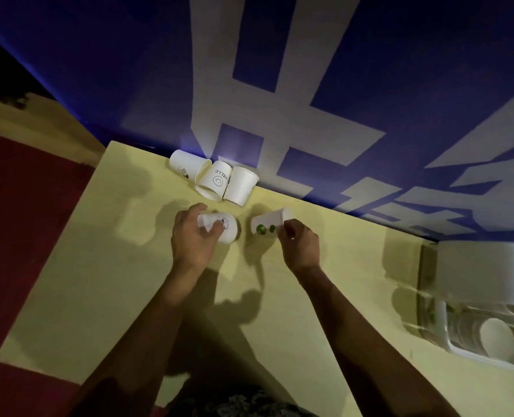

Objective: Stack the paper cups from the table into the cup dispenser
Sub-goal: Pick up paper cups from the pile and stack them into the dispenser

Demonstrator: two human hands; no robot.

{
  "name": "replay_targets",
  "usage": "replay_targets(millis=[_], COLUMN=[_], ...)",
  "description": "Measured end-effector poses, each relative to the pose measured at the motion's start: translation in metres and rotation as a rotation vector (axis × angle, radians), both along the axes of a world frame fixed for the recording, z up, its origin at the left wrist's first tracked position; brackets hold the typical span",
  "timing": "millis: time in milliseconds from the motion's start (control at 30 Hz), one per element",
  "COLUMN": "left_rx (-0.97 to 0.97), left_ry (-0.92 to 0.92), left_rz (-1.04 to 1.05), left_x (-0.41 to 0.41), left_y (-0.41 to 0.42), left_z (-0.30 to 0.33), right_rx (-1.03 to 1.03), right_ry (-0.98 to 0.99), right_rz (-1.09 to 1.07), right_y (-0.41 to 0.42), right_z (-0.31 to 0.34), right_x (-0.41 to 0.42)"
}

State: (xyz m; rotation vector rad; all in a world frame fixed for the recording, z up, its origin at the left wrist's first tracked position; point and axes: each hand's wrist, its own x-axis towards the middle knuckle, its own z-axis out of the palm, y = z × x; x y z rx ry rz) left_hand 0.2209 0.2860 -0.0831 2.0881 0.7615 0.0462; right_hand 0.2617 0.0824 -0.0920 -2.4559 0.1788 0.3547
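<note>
Both hands are gathering cups: the left hand is gripping a printed cup lying on the bench, fingers curled around its narrow end, while the right hand is pinching the green-dotted cup. Next, probably, nesting them, then carrying them to the dispenser, well apart at right.

Three white paper cups lie on their sides, touching, at the counter's far edge: a plain-looking one, the "HELLO" smiley cup, and a blank cup. My fingers hold two more mid-counter, a printed cup and a green-dotted cup. The clear cup dispenser sits at the right edge.
</note>
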Motion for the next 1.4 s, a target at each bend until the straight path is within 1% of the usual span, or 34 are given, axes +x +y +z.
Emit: replay_targets(millis=[200,300,400,533,633,700,800,867,1000,1100,1233,1400], left_rx=[-0.325,-0.444,-0.508,-0.554,-0.606,-0.574,-0.407,-0.306,-0.181,-0.06,-0.069,-0.024], left_ry=[-0.009,0.027,0.116,0.283,0.267,0.217,0.125,0.06,-0.097,-0.189,-0.267,-0.259], left_rz=[-0.021,-0.07,-0.263,-0.585,-0.691,-0.673,-0.628,-0.618,-0.656,-0.666,-0.627,-0.606], left_x=[-0.022,-0.031,-0.041,-0.056,-0.069,-0.076,-0.08,-0.082,-0.089,-0.094,-0.101,-0.107], left_y=[-0.058,-0.095,-0.132,-0.176,-0.214,-0.24,-0.276,-0.301,-0.348,-0.372,-0.397,-0.41], left_z=[0.026,0.04,0.056,0.079,0.089,0.091,0.088,0.089,0.091,0.092,0.104,0.114], right_rx=[0.135,0.245,0.34,0.349,0.324,0.26,0.134,0.06,-0.05,-0.165,-0.226,-0.34], right_ry=[-0.101,-0.119,-0.158,-0.229,-0.289,-0.365,-0.489,-0.524,-0.557,-0.537,-0.485,-0.302], right_rz=[-0.14,-0.231,-0.321,-0.349,-0.319,-0.316,-0.304,-0.295,-0.276,-0.211,-0.113,0.087], right_y=[-0.045,-0.074,-0.103,-0.145,-0.179,-0.207,-0.258,-0.294,-0.356,-0.389,-0.411,-0.418], right_z=[0.035,0.048,0.054,0.065,0.079,0.089,0.103,0.108,0.115,0.115,0.102,0.07], right_x=[-0.059,-0.084,-0.104,-0.121,-0.133,-0.142,-0.158,-0.169,-0.184,-0.183,-0.175,-0.164])
